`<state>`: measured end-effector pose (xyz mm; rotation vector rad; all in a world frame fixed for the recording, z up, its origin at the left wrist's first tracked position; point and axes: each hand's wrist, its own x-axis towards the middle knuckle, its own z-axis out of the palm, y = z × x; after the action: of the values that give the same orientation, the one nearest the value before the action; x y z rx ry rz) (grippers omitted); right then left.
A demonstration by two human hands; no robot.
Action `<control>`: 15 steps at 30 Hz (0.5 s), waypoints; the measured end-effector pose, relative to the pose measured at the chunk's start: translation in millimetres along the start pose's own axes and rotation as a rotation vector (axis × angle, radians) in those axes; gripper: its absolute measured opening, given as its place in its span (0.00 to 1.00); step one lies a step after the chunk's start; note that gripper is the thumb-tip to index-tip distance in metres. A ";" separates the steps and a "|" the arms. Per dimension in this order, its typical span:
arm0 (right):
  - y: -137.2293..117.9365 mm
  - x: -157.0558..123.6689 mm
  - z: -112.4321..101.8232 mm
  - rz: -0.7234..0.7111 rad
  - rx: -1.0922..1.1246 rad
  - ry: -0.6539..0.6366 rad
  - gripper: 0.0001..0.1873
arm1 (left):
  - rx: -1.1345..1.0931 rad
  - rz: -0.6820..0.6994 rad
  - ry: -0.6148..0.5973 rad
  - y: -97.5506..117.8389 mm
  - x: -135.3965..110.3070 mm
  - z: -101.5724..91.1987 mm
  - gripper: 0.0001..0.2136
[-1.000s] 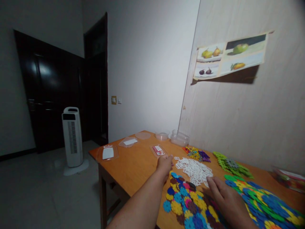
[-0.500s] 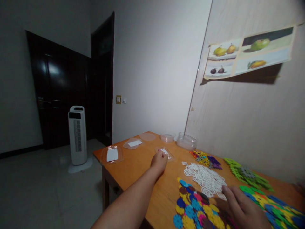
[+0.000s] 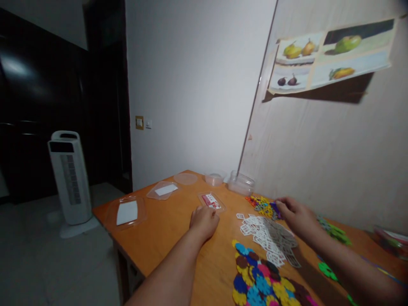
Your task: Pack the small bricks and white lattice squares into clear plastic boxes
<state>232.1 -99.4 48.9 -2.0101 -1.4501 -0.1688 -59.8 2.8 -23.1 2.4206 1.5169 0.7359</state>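
Observation:
My left hand (image 3: 204, 222) is curled closed over the bare wood, just in front of a clear plastic lid (image 3: 219, 208) that carries a red and white label (image 3: 211, 200). Whatever its fingers may hold is hidden. At the back, my right hand (image 3: 295, 214) reaches over to a heap of small orange, yellow and purple plastic pieces (image 3: 263, 205). Thumb and fingers come together at the purple end, and I cannot make out what is between them. White lattice-like pieces (image 3: 267, 236) lie spread between both arms. Toothed discs in blue, yellow, brown and pink (image 3: 259, 278) lie in front.
Clear lids with white labels (image 3: 126, 213) (image 3: 165, 190), a round lid (image 3: 185, 178), a round tub (image 3: 214, 179) and a clear box (image 3: 241, 182) line the far side of the wooden table (image 3: 159, 238). Green pieces (image 3: 334, 231) lie right. A white tower heater (image 3: 68, 178) stands on the floor.
My right hand has moved from the near right up to the purple pieces at the back. My left hand has drawn back off the labelled lid, uncovering its label. The view has turned right.

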 end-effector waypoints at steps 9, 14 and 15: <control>-3.0 82.1 51.9 0.071 -0.164 -0.057 0.24 | 0.056 -0.172 0.018 2.4 -2.6 -4.5 0.20; -3.3 117.4 79.9 0.072 -0.201 -0.092 0.30 | 0.082 -0.218 0.065 8.1 -4.6 -6.9 0.20; -3.2 123.3 84.9 0.073 -0.204 -0.095 0.31 | 0.082 -0.210 0.070 8.8 -5.0 -6.6 0.20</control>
<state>254.3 48.4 39.9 -2.2604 -1.4653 -0.1991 -58.0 -6.4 -15.3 2.2648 1.8285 0.7349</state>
